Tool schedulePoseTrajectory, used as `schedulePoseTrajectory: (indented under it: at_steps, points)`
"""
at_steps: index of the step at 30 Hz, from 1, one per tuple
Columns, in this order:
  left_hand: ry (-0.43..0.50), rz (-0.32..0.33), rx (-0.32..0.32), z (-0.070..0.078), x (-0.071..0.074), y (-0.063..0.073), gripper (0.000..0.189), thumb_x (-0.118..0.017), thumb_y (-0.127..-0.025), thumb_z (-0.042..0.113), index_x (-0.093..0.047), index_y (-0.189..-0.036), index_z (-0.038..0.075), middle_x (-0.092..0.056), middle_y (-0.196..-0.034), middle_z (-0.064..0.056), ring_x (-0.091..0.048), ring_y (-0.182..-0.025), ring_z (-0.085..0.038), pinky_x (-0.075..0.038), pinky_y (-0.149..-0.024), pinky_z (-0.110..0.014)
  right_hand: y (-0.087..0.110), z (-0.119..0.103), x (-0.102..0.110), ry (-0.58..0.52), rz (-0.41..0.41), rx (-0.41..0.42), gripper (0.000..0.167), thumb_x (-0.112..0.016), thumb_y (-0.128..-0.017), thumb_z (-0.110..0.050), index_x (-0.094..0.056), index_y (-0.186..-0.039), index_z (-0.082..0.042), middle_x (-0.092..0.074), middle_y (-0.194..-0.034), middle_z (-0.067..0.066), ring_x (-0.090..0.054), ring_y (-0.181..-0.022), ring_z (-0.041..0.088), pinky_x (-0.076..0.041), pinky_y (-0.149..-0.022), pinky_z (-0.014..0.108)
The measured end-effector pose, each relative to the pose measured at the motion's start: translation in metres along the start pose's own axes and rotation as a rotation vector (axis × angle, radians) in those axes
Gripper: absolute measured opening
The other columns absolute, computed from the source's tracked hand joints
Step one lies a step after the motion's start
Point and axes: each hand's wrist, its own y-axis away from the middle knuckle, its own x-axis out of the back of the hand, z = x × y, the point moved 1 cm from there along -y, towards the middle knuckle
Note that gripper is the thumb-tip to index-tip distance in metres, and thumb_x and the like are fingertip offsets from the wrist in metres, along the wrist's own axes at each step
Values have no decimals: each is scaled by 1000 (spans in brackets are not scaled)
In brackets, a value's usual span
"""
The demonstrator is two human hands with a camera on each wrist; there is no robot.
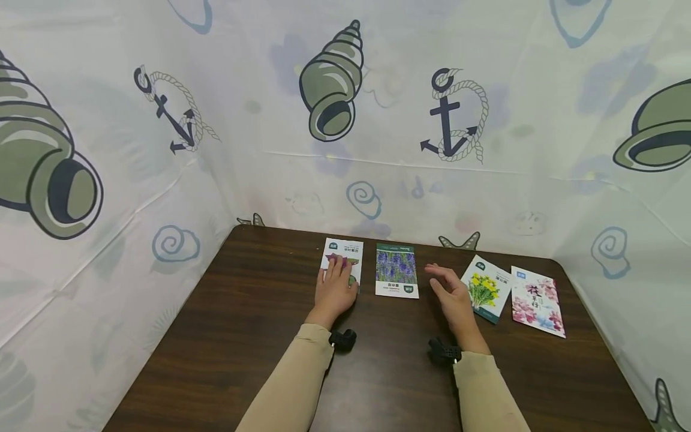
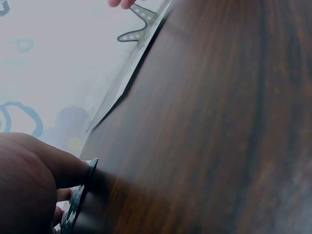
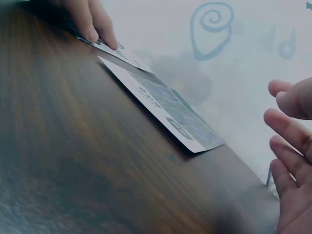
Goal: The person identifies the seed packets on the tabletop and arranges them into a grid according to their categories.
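Note:
My left hand (image 1: 336, 294) rests on a white seed packet (image 1: 351, 246) with a purple picture, its fingers spread over the face and hiding part of it. In the left wrist view the thumb lies at the packet's edge (image 2: 78, 200). Just right of it lies a lavender seed packet (image 1: 396, 270), flat on the table. My right hand (image 1: 453, 297) is raised with loosely bent fingers and holds nothing. It is between the lavender packet and a seed packet with yellow flowers (image 1: 488, 288), overlapping that one's left edge in the head view.
A pink blossom packet (image 1: 538, 302) lies at the far right, beside the yellow-flower one. The dark wooden table (image 1: 243, 324) meets a pale printed cloth backdrop (image 1: 259, 108) at the back and sides. Both wrists wear small black cameras (image 1: 343, 340).

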Motion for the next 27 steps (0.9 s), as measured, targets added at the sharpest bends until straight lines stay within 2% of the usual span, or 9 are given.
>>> schedulePoseTrajectory:
  at_steps: [5, 11, 15, 22, 27]
  points:
    - [-5, 3, -4, -1, -1, -1, 64, -55, -110, 34, -43, -168, 9, -21, -183, -15, -13, -172, -37, -7, -138, -63, 0, 1, 10, 8, 76, -35, 31, -64, -109, -5, -71, -139, -6, -65, -152, 14, -47, -159, 25, -39, -117, 7]
    - [-27, -2, -8, -8, -8, -5, 66, -54, -111, 40, -41, -170, 13, -17, -184, -11, -9, -173, -34, -5, -138, -62, 2, 2, 26, 78, 149, -80, 35, -67, -111, -26, -70, -144, -16, -64, -156, 4, -50, -155, 16, -37, -118, 8]
    - [-17, 9, -11, -9, -9, -6, 65, -54, -110, 39, -42, -169, 13, -19, -184, -12, -11, -172, -34, -5, -138, -63, 5, 4, 37, 98, 197, -89, 38, -67, -111, -33, -70, -146, -19, -65, -155, 2, -53, -149, 10, -38, -116, 7]
    - [-3, 15, -9, -4, -3, -2, 64, -57, -109, 34, -45, -166, 9, -24, -182, -16, -15, -171, -38, -8, -137, -65, 6, 5, 51, 122, 304, -113, 35, -66, -111, -29, -72, -144, -20, -66, -152, 4, -54, -144, 9, -41, -114, 10]
    - [-14, 7, 3, 1, 1, 1, 63, -57, -110, 34, -45, -167, 10, -24, -182, -15, -15, -172, -37, -7, -138, -63, 7, 9, 59, 125, 361, -145, 34, -65, -112, -30, -73, -144, -22, -64, -152, 4, -54, -140, 9, -42, -109, 12]
